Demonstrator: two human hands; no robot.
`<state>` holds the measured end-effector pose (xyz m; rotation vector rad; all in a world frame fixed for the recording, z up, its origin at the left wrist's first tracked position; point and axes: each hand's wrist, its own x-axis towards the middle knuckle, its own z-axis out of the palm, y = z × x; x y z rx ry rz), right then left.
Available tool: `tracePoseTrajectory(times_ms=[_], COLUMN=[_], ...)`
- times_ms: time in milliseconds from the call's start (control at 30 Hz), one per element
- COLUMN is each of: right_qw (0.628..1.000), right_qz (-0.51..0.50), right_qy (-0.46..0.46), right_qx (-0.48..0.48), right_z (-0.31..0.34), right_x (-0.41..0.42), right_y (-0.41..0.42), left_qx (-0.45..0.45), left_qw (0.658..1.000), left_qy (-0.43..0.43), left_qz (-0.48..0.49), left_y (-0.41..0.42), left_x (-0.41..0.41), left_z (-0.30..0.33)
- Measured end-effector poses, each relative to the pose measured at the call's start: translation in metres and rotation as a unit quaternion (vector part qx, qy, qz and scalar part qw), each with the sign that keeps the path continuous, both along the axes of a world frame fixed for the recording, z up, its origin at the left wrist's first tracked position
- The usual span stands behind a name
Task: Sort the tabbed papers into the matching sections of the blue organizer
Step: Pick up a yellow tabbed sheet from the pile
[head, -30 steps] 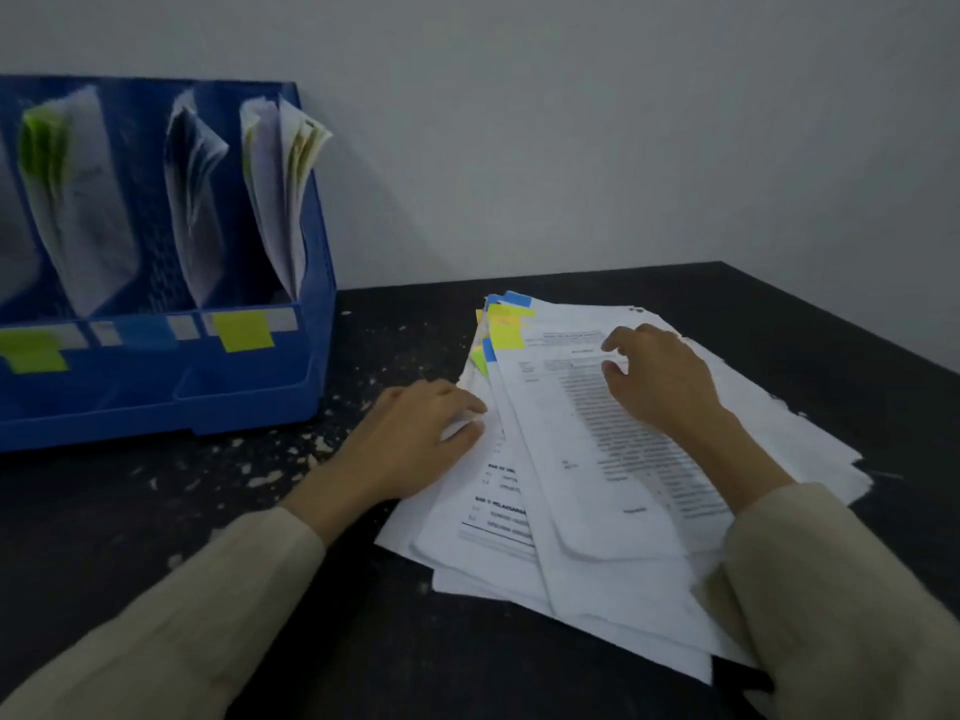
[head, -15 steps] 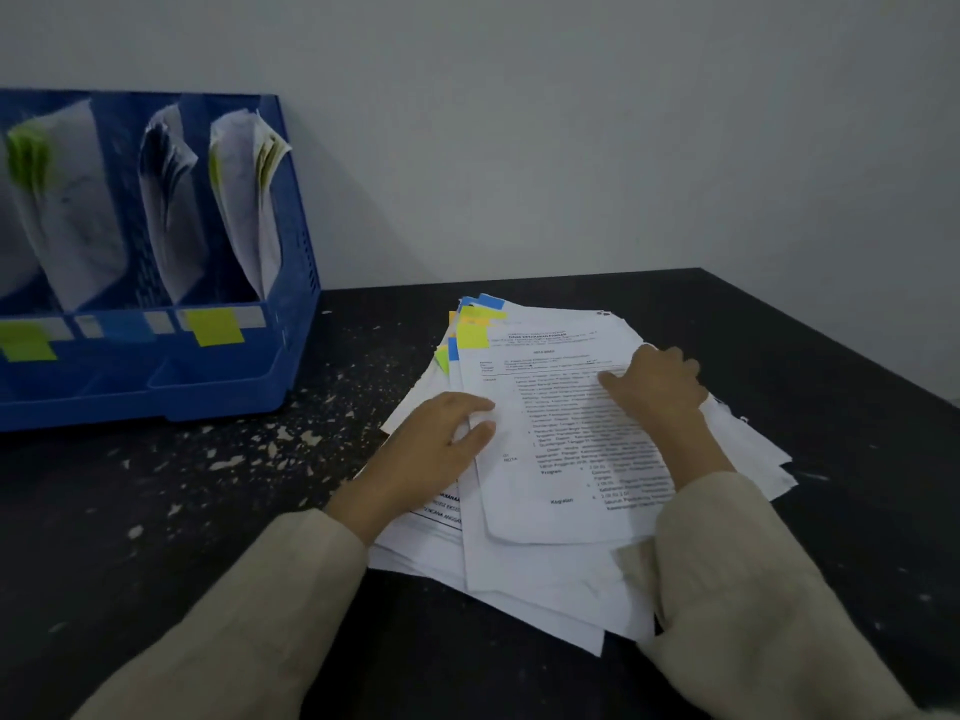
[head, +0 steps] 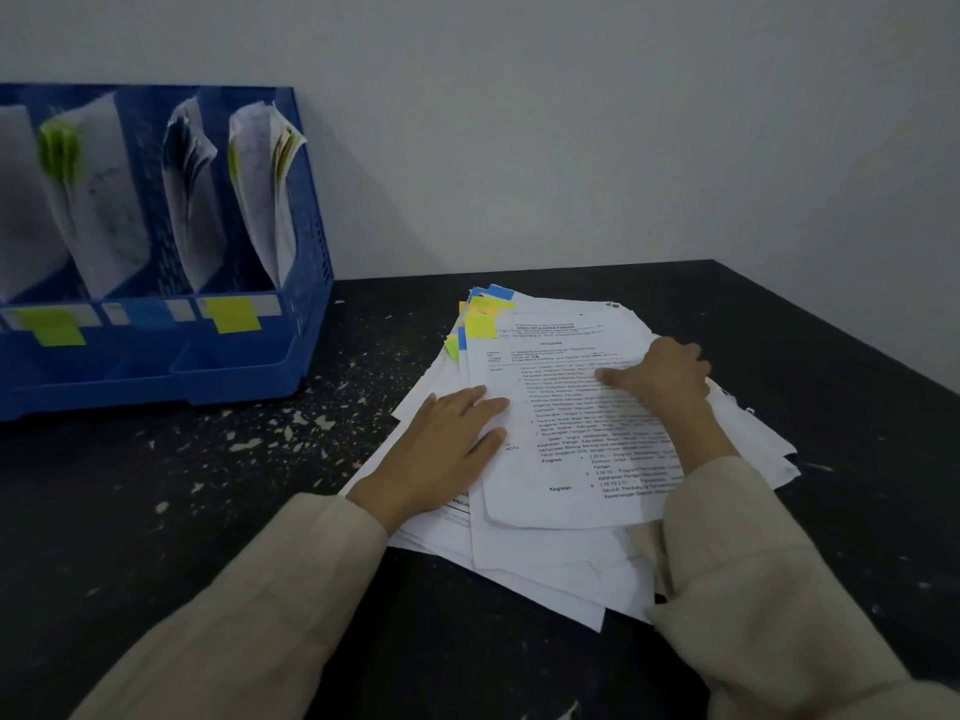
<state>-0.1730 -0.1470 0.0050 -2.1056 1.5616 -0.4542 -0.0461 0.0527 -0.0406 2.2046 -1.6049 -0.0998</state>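
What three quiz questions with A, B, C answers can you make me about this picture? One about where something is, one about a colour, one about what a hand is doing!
1. Where does the blue organizer stand?
A. Left of the paper pile
B. Right of the paper pile
C. On top of the paper pile

2. What colour is the tab on the top sheet?
A. Red
B. Yellow
C. Purple

3. What is the left hand doing?
A. Holding a pen
B. Hanging in the air
C. Lying flat on the papers

Answers:
1. A, it stands against the wall, left of the paper pile.
2. B, a yellow tab sits at the sheet's upper left corner.
3. C, its straight fingers rest on the left side of the pile, while the right hand rests on the top sheet.
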Motion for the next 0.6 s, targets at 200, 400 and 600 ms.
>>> tracePoseTrajectory(times_ms=[200,400,600], right_qw=[0.987,0.978,0.965], right_qz=[-0.037,-0.032,-0.017], right_qy=[-0.149,-0.131,-0.193], right_qx=[-0.05,-0.16,-0.174], right_z=[0.004,0.007,0.0], right_x=[-0.007,-0.003,0.0], right_y=[-0.001,0.006,0.006], left_qx=[0.008,0.021,0.019], left_qw=[1.0,1.0,1.0], left_qy=[0.001,0.005,-0.005], left_qz=[-0.005,-0.006,0.0], left_y=[0.0,0.001,0.002], left_x=[0.0,-0.001,-0.001], left_z=[-0.001,-0.001,0.0])
